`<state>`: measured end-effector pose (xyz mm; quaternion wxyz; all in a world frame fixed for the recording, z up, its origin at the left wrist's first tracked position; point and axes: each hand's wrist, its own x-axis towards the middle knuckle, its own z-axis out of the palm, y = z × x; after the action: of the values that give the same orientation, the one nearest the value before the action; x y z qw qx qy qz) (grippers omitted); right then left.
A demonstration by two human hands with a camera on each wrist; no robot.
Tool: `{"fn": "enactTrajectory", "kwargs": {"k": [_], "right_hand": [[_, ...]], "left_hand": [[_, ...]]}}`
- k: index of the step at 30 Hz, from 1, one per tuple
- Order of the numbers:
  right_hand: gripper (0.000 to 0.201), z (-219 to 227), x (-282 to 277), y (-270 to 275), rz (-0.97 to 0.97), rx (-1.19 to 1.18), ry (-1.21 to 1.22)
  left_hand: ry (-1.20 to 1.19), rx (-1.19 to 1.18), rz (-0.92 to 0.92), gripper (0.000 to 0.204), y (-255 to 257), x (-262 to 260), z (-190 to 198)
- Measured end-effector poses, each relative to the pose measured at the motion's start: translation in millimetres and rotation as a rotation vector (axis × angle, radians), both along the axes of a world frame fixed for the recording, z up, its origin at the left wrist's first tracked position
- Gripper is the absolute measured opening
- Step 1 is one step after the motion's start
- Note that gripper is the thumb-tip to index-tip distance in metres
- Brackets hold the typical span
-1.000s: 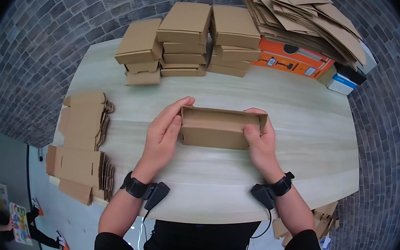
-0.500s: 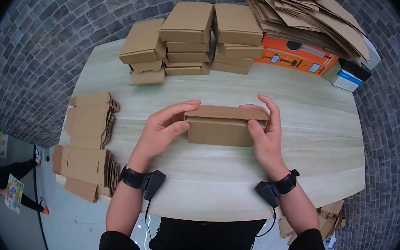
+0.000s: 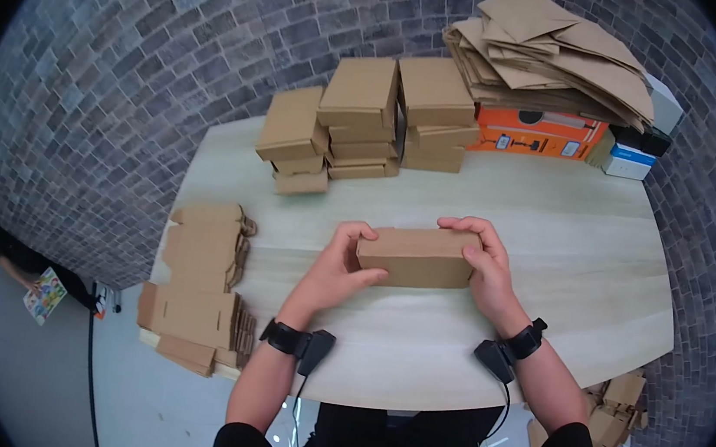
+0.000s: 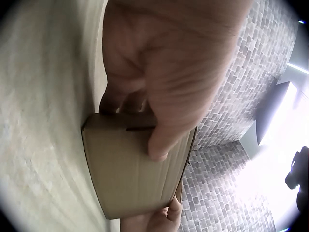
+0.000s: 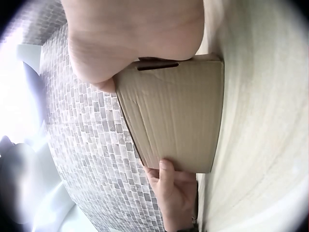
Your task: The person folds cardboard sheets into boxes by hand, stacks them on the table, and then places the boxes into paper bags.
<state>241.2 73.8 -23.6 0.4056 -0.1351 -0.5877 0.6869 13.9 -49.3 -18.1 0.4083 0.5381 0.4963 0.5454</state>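
Observation:
A brown cardboard box (image 3: 419,267) stands near the middle of the table, its long front face toward me and its top flap folded over. My left hand (image 3: 337,272) grips the left end, thumb along the front and fingers round the far side. At the opposite end my right hand (image 3: 492,277) holds the box, thumb at the front top edge and fingers reaching over the back. A slot shows near the left thumb on the box front (image 4: 130,169) in the left wrist view. The right wrist view also shows a slot in the cardboard (image 5: 174,111) close to the right palm.
Folded boxes (image 3: 359,93) stand stacked at the back, beside an orange box (image 3: 542,136) topped with loose flat cardboard (image 3: 558,61). Flat box blanks (image 3: 195,316) lie in piles on the left. More cardboard (image 3: 618,408) is below the right edge. Another person (image 3: 15,249) is at far left.
The box's open top has been covered as its flap folded down toward me. Both hands stayed at the box's ends. The head view has shifted, and the person at left has moved.

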Motion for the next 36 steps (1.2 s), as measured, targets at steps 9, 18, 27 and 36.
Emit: {"fn": "enactTrajectory", "kwargs": {"k": [9, 18, 27, 36], "right_hand": [[0.049, -16.0, 7.2, 19.1, -0.152, -0.166, 0.063], [0.034, -21.4, 5.0, 24.1, -0.117, -0.130, -0.049], [0.031, -25.3, 6.3, 28.2, -0.143, -0.178, -0.059], [0.034, -27.3, 4.2, 29.8, -0.158, -0.163, -0.101]], "left_hand": [[0.035, 0.269, 0.539, 0.053, -1.2, -37.0, 73.5], [1.304, 0.520, 0.829, 0.050, 71.4, -156.2, 98.8], [1.351, 0.288, 0.730, 0.044, 37.9, -132.6, 131.7], [1.276, -0.474, 0.661, 0.021, -136.9, -249.8, 117.7]]}}
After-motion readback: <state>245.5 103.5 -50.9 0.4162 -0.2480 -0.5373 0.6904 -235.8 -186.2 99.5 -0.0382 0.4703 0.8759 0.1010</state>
